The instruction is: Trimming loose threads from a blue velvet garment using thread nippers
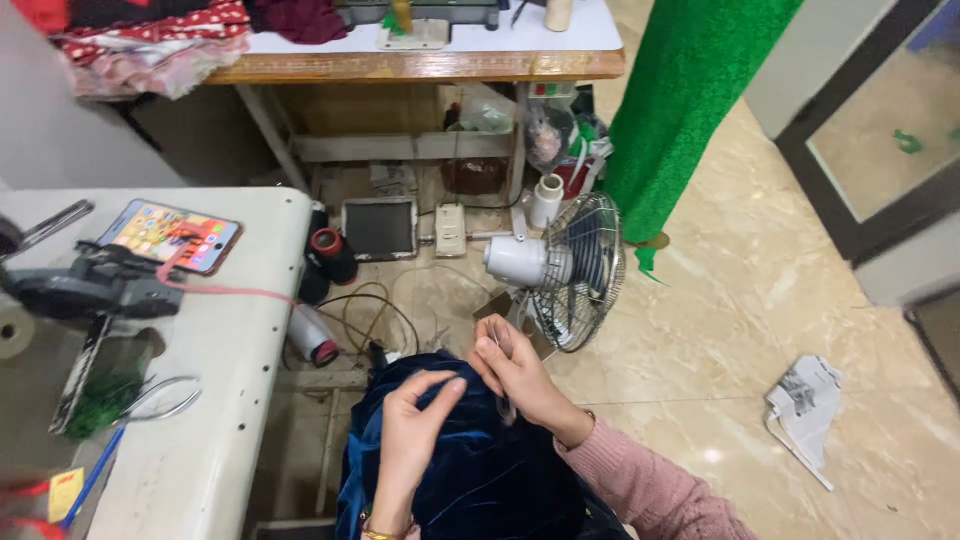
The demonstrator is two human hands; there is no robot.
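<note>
Low in the middle of the frame I see dark blue velvet fabric [480,470] bunched under both hands, with the white tabletop [230,330] to the left and a small floor fan [565,270] just above. My left hand [415,425] rests on the velvet, fingers curled and pinching a fold. My right hand [520,375] is pressed together at the fingertips on something too thin to make out.

The dark blue velvet garment [480,470] runs off the bottom edge; whatever thin thing the right hand [520,375] pinches is too small to tell; the green fabric roll [690,90] is cut off at the top; the sewing machine [70,290] leaves the left edge.
</note>
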